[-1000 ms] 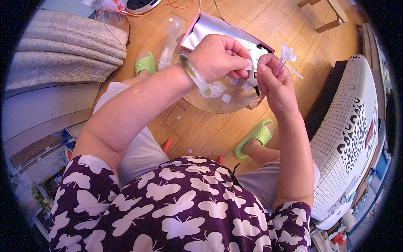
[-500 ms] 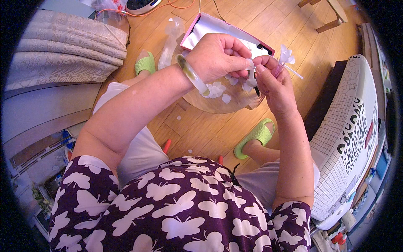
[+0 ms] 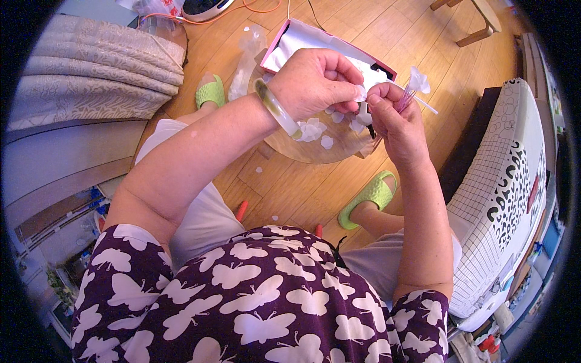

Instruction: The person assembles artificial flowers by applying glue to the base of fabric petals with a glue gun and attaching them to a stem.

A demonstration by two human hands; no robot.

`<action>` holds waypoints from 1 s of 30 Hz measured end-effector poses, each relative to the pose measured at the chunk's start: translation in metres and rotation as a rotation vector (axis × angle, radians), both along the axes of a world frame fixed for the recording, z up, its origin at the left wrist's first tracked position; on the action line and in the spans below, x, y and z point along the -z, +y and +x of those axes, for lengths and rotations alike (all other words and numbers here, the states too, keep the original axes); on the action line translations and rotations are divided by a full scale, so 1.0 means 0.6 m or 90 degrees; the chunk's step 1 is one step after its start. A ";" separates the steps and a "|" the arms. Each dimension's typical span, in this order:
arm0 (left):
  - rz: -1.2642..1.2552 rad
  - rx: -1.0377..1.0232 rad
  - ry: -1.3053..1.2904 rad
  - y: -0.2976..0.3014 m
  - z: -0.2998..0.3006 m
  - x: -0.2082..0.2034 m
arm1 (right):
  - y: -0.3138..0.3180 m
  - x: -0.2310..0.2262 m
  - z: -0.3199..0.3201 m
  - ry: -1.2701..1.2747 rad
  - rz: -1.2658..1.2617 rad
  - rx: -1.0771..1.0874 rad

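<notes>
Head view: two bare hands, raised over a wooden floor (image 3: 290, 199), fingertips near each other at centre.

Left hand (image 3: 318, 78): thumb and fingers pinched on one small white petal (image 3: 361, 93); a pale green and brown bangle (image 3: 277, 109) at the wrist.

Right hand (image 3: 398, 121): fingers curled, grasping a petal bunch (image 3: 419, 80), white, on thin purplish stems, tops spread to the far right of the knuckles. Whether thumb and forefinger also pinch something, cannot tell. One thin white stick (image 3: 429, 106), projecting right beside the bunch; its other end hidden.

Beneath the hands: a round tan tabletop (image 3: 296, 153), bearing loose petals (image 3: 312, 129), partly covered by the left hand.

Far side: one long box (image 3: 299, 41), pink-edged, white inside, slanting down to the right; to its left, clear plastic wrap (image 3: 241, 71) on the floor.

Footwear: green slippers, one far left (image 3: 210, 92), one nearer and right (image 3: 370, 198), both worn.

Right edge: a white cover (image 3: 505, 206) with black markings.
</notes>
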State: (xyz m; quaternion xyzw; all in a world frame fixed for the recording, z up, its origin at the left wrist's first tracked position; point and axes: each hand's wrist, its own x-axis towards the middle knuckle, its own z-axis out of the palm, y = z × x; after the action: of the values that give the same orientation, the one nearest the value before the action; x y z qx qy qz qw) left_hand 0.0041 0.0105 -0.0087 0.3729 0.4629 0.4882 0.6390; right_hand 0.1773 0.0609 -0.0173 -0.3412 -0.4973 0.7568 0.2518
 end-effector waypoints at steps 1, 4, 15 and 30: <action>0.002 0.012 0.013 0.000 -0.001 -0.001 | 0.000 0.001 0.001 -0.003 0.001 -0.001; -0.011 0.022 0.048 0.000 -0.003 -0.010 | 0.003 0.003 0.003 -0.008 -0.006 0.007; 0.227 0.033 0.184 -0.010 0.007 0.007 | 0.006 -0.001 0.006 0.070 -0.096 0.013; 0.238 0.007 0.270 -0.009 0.005 0.003 | 0.003 -0.007 0.004 0.037 -0.060 0.022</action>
State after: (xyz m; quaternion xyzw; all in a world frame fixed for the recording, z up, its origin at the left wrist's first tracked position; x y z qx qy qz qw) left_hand 0.0070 0.0048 -0.0108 0.5805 0.4861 0.4730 0.4506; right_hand 0.1798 0.0630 -0.0128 -0.3389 -0.4478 0.7846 0.2629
